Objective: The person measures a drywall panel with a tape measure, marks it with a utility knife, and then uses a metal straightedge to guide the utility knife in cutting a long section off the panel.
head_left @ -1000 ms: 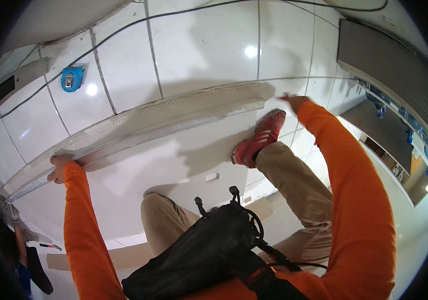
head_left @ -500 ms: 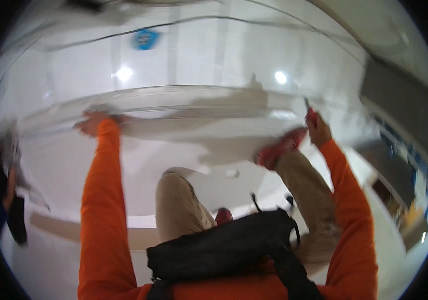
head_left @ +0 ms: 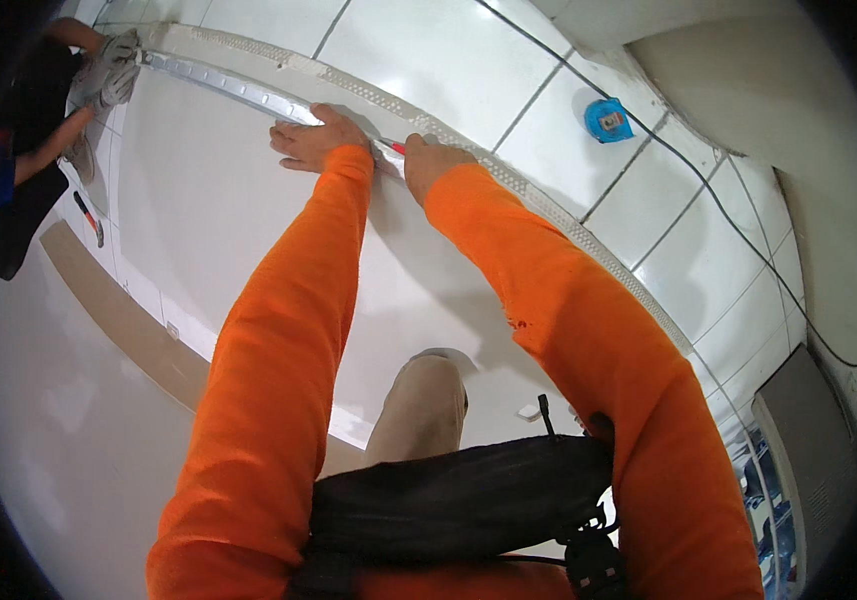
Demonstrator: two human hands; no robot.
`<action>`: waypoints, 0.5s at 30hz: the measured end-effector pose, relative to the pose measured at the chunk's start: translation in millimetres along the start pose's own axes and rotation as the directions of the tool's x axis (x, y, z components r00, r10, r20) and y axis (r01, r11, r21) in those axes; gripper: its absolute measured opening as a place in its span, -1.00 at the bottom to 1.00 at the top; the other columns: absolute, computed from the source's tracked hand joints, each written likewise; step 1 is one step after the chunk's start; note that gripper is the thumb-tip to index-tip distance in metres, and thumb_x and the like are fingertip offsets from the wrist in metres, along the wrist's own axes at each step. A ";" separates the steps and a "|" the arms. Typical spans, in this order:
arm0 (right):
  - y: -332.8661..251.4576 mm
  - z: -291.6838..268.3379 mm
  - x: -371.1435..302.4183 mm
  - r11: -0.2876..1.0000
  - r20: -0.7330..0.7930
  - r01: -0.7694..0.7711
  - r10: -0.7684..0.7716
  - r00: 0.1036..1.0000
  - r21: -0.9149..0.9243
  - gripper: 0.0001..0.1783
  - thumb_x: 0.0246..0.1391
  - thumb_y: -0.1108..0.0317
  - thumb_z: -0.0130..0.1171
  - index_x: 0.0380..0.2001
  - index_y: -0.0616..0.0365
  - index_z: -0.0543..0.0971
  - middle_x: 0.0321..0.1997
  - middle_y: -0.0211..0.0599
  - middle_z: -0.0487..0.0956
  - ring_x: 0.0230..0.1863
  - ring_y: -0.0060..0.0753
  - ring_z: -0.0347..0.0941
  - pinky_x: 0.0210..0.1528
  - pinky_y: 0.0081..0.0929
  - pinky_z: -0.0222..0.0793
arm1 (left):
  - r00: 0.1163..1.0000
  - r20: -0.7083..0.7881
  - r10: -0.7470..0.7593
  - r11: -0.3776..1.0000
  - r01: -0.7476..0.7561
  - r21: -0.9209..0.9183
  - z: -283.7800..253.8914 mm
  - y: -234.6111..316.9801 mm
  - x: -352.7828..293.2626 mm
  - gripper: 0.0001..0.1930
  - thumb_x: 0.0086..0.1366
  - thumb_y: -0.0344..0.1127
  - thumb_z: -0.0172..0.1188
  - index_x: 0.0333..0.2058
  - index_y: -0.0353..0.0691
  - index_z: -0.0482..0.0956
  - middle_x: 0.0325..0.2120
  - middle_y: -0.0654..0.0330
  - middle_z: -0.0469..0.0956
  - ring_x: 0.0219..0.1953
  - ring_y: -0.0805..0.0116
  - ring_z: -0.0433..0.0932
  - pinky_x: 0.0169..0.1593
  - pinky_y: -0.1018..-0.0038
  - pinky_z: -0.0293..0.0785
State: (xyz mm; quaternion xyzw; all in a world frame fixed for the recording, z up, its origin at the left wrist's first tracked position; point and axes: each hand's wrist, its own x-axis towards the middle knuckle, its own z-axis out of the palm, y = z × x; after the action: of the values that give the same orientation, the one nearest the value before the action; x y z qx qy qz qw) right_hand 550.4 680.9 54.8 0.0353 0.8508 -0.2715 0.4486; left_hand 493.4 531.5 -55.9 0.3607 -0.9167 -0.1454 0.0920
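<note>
My left hand (head_left: 326, 140) lies with its fingers spread, pressing on a long silvery metal strip (head_left: 218, 82) that runs along a white board (head_left: 188, 190). Close to its right, my right hand (head_left: 435, 163) is closed around a red utility knife (head_left: 397, 148), whose tip points left along the strip. Most of the knife's handle is hidden in my fingers. At the far left end of the strip are a co-worker's gloved hands (head_left: 113, 75). Just beyond the strip runs a pale perforated edging (head_left: 388, 100).
A blue tape measure (head_left: 608, 120) lies on the white tiles at the right, beside a black cable (head_left: 708, 190). A red-and-black tool (head_left: 90, 222) rests near the co-worker. A brown strip (head_left: 113, 305) borders the board. My black waist bag (head_left: 458, 500) hangs in front.
My right hand has come left with the knife, close to my left hand at the strip. The view has turned left, bringing the co-worker's gloved hands into clear sight.
</note>
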 end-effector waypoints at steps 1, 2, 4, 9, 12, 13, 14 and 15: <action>-1.1 -3.2 -1.5 1.000 0.010 -0.001 0.001 1.000 -0.005 -0.66 0.26 0.40 -0.17 0.08 0.19 0.34 0.01 0.11 0.54 0.01 0.14 0.53 -0.01 -0.02 0.48 | 1.000 0.017 0.007 0.998 -0.006 -0.064 -2.7 1.1 -0.5 -0.31 0.34 -0.02 -0.13 0.27 -0.48 0.11 0.32 -0.01 0.07 0.41 0.19 -0.04 0.46 0.12 -0.24; 2.7 -3.2 -7.4 1.000 0.032 -0.001 0.000 0.999 0.028 -0.65 0.28 0.33 -0.21 0.07 0.18 0.35 0.02 0.06 0.53 0.07 0.14 0.49 0.03 -0.04 0.46 | 0.999 0.032 -0.028 0.998 0.029 -0.048 -5.1 3.2 -1.6 -0.31 0.34 -0.02 -0.13 0.27 -0.48 0.11 0.32 -0.01 0.07 0.41 0.19 -0.04 0.46 0.12 -0.24; 29.7 3.1 -25.6 0.989 0.084 -0.032 0.020 0.996 0.143 -0.63 0.32 0.25 -0.27 0.08 0.14 0.36 0.05 0.00 0.53 0.14 0.14 0.44 0.07 -0.07 0.44 | 0.998 0.055 -0.024 1.000 0.023 0.005 -9.0 8.9 -1.5 -0.30 0.34 -0.03 -0.14 0.27 -0.49 0.09 0.33 -0.03 0.04 0.41 0.17 -0.05 0.47 0.13 -0.28; 171.5 69.4 -110.2 0.979 0.151 -0.189 0.199 0.968 -0.077 -0.42 0.24 0.33 -0.12 0.33 0.04 0.16 -0.02 0.17 0.55 -0.02 0.22 0.52 0.01 -0.05 0.46 | 0.996 0.084 -0.030 1.000 0.030 0.007 -12.4 12.3 0.8 -0.29 0.35 -0.03 -0.16 0.29 -0.50 0.06 0.34 -0.03 0.04 0.42 0.16 -0.07 0.47 0.13 -0.28; 285.1 109.9 -201.3 0.875 0.173 -0.391 0.448 0.877 -0.286 -0.38 0.21 0.39 -0.13 0.35 0.14 0.12 -0.02 0.14 0.56 -0.05 0.18 0.55 0.00 0.00 0.46 | 0.996 0.083 -0.027 1.000 0.028 -0.004 -10.8 6.1 0.4 -0.29 0.36 -0.03 -0.16 0.29 -0.50 0.05 0.35 -0.02 0.03 0.43 0.17 -0.08 0.47 0.13 -0.27; 322.6 117.5 -239.3 0.828 0.217 -0.463 0.538 0.814 -0.316 -0.36 0.20 0.42 -0.15 0.36 0.16 0.11 0.02 0.15 0.55 -0.01 0.16 0.54 0.02 0.01 0.45 | 0.998 0.068 -0.001 1.000 0.002 -0.010 -9.0 5.0 0.8 -0.29 0.36 -0.03 -0.17 0.29 -0.50 0.05 0.35 -0.02 0.03 0.43 0.18 -0.09 0.47 0.13 -0.26; 356.7 122.0 -279.8 0.817 0.258 -0.450 0.551 0.794 -0.360 -0.31 0.15 0.43 -0.09 0.37 0.09 0.10 0.03 0.13 0.56 0.00 0.15 0.54 0.02 0.01 0.45 | 0.999 0.048 -0.013 1.000 0.013 -0.006 -7.4 3.8 0.1 -0.29 0.36 -0.03 -0.17 0.29 -0.50 0.05 0.35 -0.02 0.03 0.43 0.18 -0.09 0.47 0.13 -0.26; 385.6 124.9 -319.0 0.748 0.291 -0.454 0.627 0.723 -0.484 -0.34 0.09 0.43 -0.01 0.30 0.06 0.18 0.03 0.10 0.56 0.01 0.14 0.53 0.00 -0.01 0.46 | 0.999 0.047 -0.017 1.000 0.016 0.018 -6.0 3.0 0.5 -0.29 0.36 -0.03 -0.17 0.29 -0.50 0.06 0.35 -0.02 0.03 0.43 0.18 -0.10 0.47 0.13 -0.25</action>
State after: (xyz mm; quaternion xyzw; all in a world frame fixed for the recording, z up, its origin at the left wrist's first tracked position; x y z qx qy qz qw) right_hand 950.3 1005.6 82.3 0.1377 0.7141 0.0436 0.6849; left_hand 492.8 532.0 -49.1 0.3656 -0.9168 -0.1464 0.0659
